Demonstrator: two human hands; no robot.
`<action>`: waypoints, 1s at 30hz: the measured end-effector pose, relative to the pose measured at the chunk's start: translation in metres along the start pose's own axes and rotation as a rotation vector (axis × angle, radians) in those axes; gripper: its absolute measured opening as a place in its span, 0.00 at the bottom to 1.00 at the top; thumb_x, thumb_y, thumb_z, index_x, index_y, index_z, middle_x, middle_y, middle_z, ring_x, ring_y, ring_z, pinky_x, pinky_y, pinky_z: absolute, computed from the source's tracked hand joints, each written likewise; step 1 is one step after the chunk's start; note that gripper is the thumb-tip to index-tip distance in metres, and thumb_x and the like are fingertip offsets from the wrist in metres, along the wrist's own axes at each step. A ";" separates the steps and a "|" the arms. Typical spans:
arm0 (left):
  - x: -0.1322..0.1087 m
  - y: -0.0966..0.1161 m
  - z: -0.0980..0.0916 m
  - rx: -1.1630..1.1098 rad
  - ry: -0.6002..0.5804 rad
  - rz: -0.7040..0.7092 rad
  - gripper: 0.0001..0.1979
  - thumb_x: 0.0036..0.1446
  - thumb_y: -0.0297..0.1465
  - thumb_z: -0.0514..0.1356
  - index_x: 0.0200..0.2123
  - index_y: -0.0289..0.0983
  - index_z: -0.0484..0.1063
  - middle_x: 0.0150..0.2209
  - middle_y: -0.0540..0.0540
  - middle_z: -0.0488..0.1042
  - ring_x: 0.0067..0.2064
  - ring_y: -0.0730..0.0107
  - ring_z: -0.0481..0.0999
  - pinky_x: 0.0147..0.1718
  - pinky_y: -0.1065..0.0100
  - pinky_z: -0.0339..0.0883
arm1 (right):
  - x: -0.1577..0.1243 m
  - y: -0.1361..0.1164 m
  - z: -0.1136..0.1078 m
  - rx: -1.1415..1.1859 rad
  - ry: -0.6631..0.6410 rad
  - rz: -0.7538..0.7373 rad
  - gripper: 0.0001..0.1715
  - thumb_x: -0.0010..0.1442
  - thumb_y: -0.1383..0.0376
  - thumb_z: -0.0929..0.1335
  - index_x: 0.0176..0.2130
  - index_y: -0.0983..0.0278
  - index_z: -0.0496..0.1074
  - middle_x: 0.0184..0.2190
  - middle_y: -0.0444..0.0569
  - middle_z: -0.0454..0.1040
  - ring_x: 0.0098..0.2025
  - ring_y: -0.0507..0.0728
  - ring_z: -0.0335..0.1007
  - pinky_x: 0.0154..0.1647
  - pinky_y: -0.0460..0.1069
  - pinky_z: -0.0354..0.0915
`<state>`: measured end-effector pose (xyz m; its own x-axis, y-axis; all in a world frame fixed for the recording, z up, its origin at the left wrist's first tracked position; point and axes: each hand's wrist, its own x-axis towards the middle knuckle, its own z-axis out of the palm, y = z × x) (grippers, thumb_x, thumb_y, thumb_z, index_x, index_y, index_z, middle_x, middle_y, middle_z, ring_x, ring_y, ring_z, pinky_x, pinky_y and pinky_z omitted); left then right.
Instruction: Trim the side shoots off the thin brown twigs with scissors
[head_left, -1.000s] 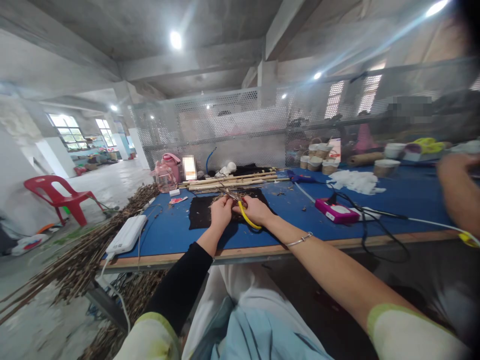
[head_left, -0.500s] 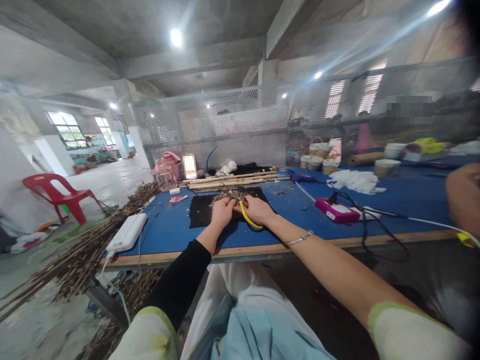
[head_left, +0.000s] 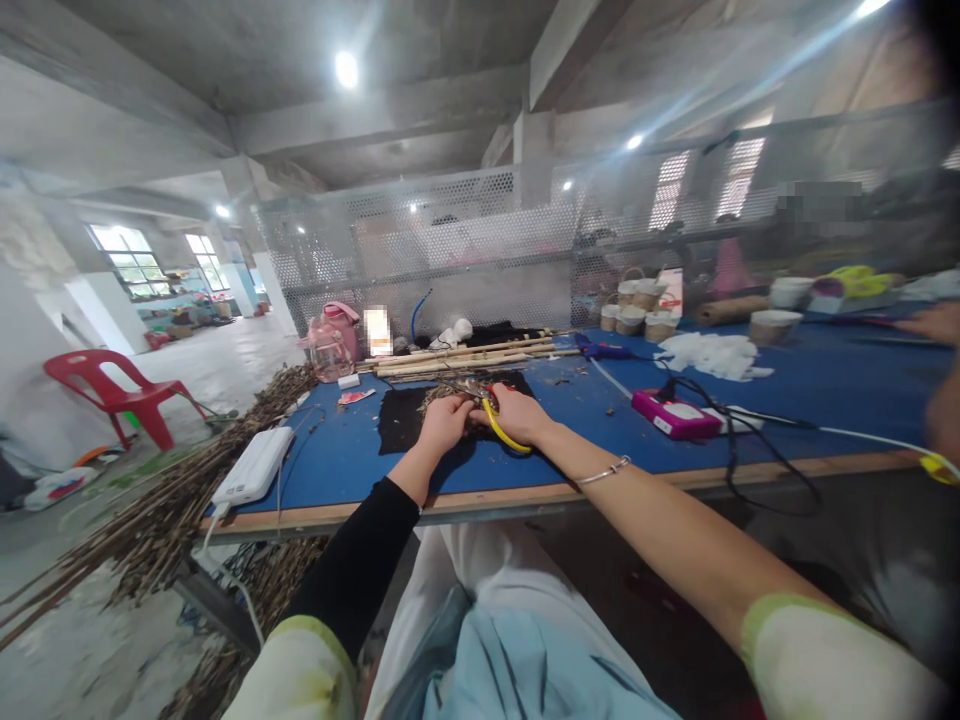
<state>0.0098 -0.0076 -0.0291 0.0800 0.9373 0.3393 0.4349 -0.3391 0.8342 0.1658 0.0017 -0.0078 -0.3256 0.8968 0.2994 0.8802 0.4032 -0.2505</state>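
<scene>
My right hand (head_left: pixel 519 416) is closed round yellow-handled scissors (head_left: pixel 501 432), their blades pointing left towards my other hand. My left hand (head_left: pixel 441 424) is closed on a small bundle of dry brown twigs (head_left: pixel 448 392), held over a black cloth (head_left: pixel 399 420) on the blue table (head_left: pixel 337 468). Both hands meet above the cloth, almost touching. A thin bracelet sits on my right wrist.
Long bamboo sticks (head_left: pixel 465 356) lie behind the cloth. A white power bank (head_left: pixel 253 466) rests at the left edge, a pink box (head_left: pixel 673 414) with black cables at the right. Piles of twigs (head_left: pixel 142 520) heap on the floor left. Another person's arm (head_left: pixel 943 390) shows far right.
My hands stay together over the cloth, the scissors handle dropping slightly. The other person's arm at the right has drawn back towards the frame's edge.
</scene>
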 end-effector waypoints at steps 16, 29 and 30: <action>0.002 0.004 -0.003 0.349 0.132 -0.038 0.15 0.53 0.30 0.47 0.17 0.36 0.62 0.20 0.47 0.68 0.25 0.72 0.66 0.28 0.71 0.58 | 0.003 -0.002 0.001 -0.096 -0.121 0.113 0.40 0.49 0.38 0.58 0.41 0.68 0.68 0.40 0.62 0.72 0.43 0.64 0.69 0.41 0.52 0.61; -0.002 0.014 0.000 0.005 0.351 -0.011 0.12 0.51 0.39 0.53 0.22 0.36 0.64 0.20 0.50 0.65 0.26 0.73 0.63 0.29 0.72 0.56 | 0.002 -0.003 -0.004 0.002 0.134 0.157 0.24 0.54 0.48 0.61 0.40 0.65 0.64 0.36 0.55 0.73 0.39 0.61 0.69 0.36 0.48 0.59; -0.002 0.014 0.002 -0.059 0.326 0.001 0.13 0.49 0.40 0.56 0.22 0.36 0.64 0.19 0.52 0.63 0.24 0.74 0.62 0.28 0.72 0.55 | 0.002 -0.004 -0.003 -0.011 0.149 0.124 0.22 0.54 0.51 0.62 0.40 0.65 0.63 0.36 0.55 0.72 0.40 0.60 0.69 0.36 0.48 0.59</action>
<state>0.0172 -0.0143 -0.0190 -0.2147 0.8650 0.4535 0.3817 -0.3531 0.8542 0.1630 0.0018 -0.0035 -0.1603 0.9024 0.3999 0.9142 0.2885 -0.2845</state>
